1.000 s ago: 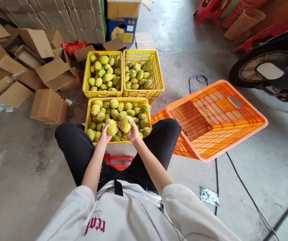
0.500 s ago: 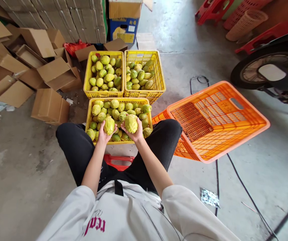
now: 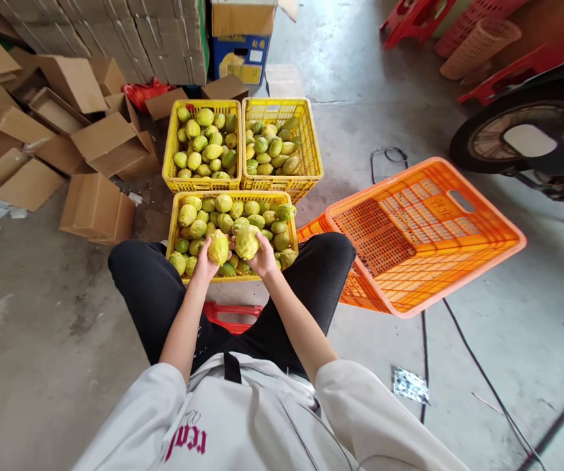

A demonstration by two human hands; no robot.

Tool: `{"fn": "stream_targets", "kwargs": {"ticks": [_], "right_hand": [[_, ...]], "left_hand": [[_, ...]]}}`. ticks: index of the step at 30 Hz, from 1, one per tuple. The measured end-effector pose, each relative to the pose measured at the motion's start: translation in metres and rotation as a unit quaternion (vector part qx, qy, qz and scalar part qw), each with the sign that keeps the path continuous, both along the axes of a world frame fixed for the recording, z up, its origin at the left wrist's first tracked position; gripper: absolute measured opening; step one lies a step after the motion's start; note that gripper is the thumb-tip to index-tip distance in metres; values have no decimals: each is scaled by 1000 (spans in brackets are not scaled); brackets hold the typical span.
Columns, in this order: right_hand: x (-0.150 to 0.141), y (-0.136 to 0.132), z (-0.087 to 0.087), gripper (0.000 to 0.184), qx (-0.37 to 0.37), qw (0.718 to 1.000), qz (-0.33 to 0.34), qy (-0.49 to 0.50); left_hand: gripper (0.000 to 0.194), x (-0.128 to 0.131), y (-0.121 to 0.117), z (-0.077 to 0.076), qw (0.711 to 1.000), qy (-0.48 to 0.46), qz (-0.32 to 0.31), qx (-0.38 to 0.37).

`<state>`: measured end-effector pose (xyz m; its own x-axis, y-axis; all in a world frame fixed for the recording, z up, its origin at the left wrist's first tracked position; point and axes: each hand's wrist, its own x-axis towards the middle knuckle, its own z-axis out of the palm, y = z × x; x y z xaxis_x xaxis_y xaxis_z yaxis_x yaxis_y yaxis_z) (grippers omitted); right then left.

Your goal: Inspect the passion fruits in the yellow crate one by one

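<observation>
My left hand (image 3: 205,264) is closed around a bumpy yellow-green fruit (image 3: 218,248), its thumb along the near side. A second knobbly, paler fruit (image 3: 247,243) rests in the grip of my right hand (image 3: 265,258). The two fruits are held side by side with a small gap, above the front yellow crate (image 3: 233,279). Many similar fruits fill that crate beneath my hands. Parts of my fingers are hidden behind the held fruits.
Behind stand two more yellow crates with fruit, one on the left (image 3: 168,171) and one on the right (image 3: 315,147). An orange crate (image 3: 458,255) leans beside my right knee. Cardboard boxes (image 3: 96,208) lie at left; a motorcycle wheel (image 3: 498,137) and cables (image 3: 483,373) are at right.
Both hands keep hold of their fruits throughout. They moved slightly apart, then came closer together again, and the fruits turned a little in my fingers. The crates have not moved.
</observation>
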<state>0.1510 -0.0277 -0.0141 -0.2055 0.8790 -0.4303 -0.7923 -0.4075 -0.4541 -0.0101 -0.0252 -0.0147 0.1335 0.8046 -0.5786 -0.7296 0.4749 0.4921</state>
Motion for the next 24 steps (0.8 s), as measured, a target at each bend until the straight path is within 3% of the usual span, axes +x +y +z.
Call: {"fn": "stream_targets", "kwargs": {"ticks": [7,13,16,19,24], "right_hand": [[9,3,11,44,-1,1000,2,-2],[13,6,4,41,-28,998,-59,17],[12,5,0,33,-38,996,-81,25],[10,5,-2,31,-41,997,-61,21],[9,7,-5,26,-53,997,-58,16]], "left_hand": [[37,-2,4,-2,1000,-2,26,4],[20,1,4,-6,993,70,88,-16],[18,3,2,-3,998,37,45,-14],[19,3,0,1,1000,-9,-13,-12],[17,2,1,-2,999,21,-13,-46]]}}
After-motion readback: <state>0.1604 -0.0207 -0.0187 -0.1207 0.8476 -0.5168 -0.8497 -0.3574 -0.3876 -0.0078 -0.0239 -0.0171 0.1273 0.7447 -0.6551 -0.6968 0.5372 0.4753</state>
